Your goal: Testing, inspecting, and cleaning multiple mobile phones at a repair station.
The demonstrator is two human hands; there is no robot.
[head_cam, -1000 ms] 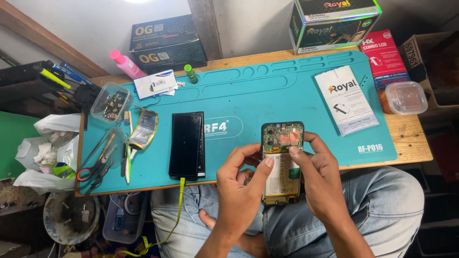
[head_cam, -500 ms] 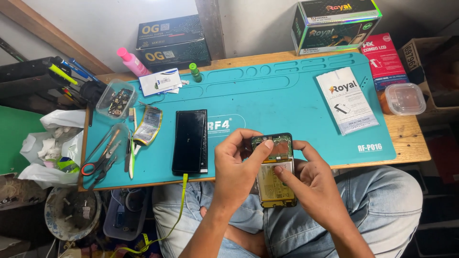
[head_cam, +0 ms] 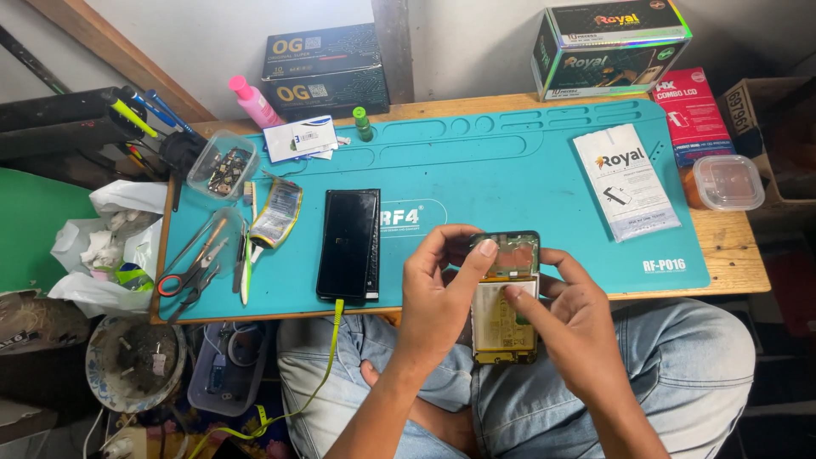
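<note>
I hold an opened phone (head_cam: 505, 299), back cover off, its battery and circuit board showing, over my lap at the table's front edge. My left hand (head_cam: 439, 289) grips its left side, with the index fingertip pressed on the upper board. My right hand (head_cam: 571, 319) holds the right side, thumb resting on the battery. A black phone screen (head_cam: 349, 244) lies flat on the teal work mat (head_cam: 476, 161), just left of my left hand.
Scissors, tweezers and a toothbrush (head_cam: 208, 259) lie on the mat's left end beside a clear parts box (head_cam: 223, 164). A white pouch (head_cam: 626, 181), red box (head_cam: 691, 115) and lidded plastic tub (head_cam: 728, 183) sit at the right. Cardboard boxes (head_cam: 325, 71) line the wall.
The phone and both hands have shifted slightly left and lower. My left index finger has moved onto the upper board.
</note>
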